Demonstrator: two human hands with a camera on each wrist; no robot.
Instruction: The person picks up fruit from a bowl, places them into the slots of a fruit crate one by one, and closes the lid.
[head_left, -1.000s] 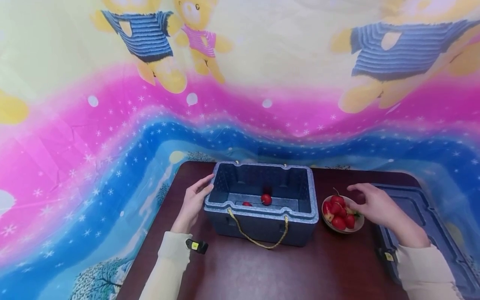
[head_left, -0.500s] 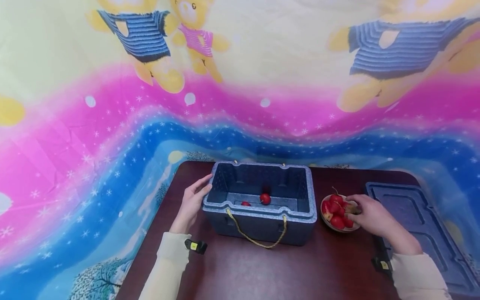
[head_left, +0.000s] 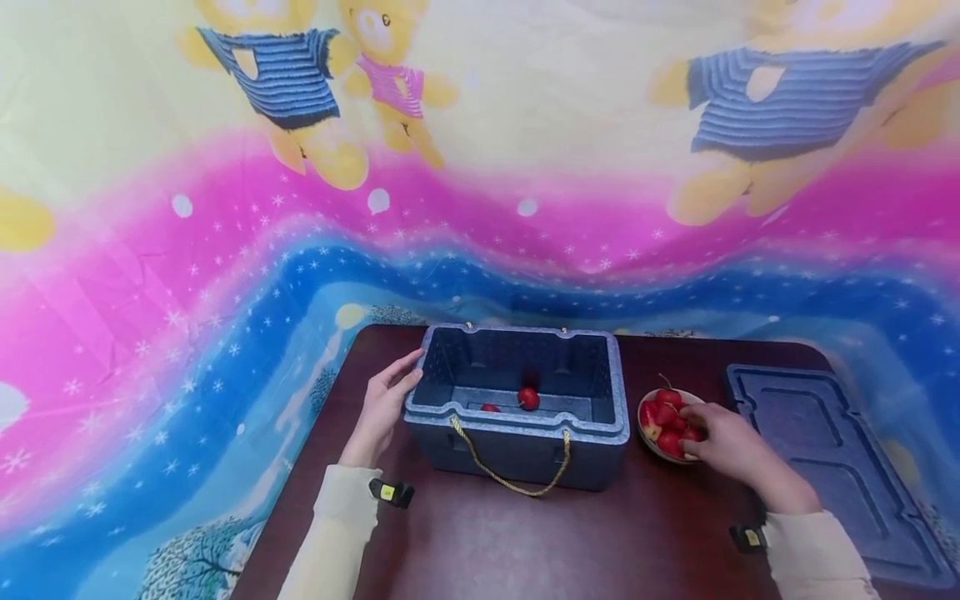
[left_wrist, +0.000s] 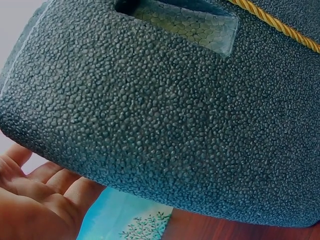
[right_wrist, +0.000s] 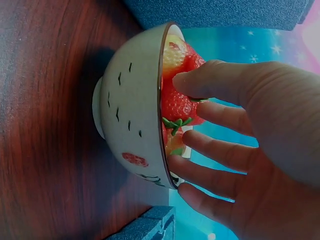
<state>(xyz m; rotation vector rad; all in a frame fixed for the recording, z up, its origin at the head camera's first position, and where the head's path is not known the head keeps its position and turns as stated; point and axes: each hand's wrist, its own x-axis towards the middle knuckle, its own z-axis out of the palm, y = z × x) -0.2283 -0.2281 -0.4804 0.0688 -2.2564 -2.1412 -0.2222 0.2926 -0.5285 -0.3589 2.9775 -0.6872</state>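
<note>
My left hand [head_left: 377, 410] steadies the left end of a dark grey foam box [head_left: 438, 450], fingers extended along its wall. Inside the open box lie a round red fruit with a stem [head_left: 528, 399] and another red piece [head_left: 490, 408], mostly hidden by the front rim. To the box's right stands a patterned bowl [right_wrist: 132, 115] heaped with red fruit. My right hand [head_left: 726, 447] reaches over the bowl's right side. In the right wrist view its thumb and index finger pinch a strawberry [right_wrist: 181, 106] with green leaves, while the other fingers reach to the bowl's rim.
A grey lid [head_left: 817, 467] lies flat at the table's right, beside my right forearm. A gold rope handle [head_left: 517, 487] hangs down the box's front. The dark red table [head_left: 525, 542] backs onto a printed bear cloth [head_left: 487, 217].
My right hand has come down and leftward from above the bowl's right side to the strawberries, its fingers closing in. My left hand stays at the box.
</note>
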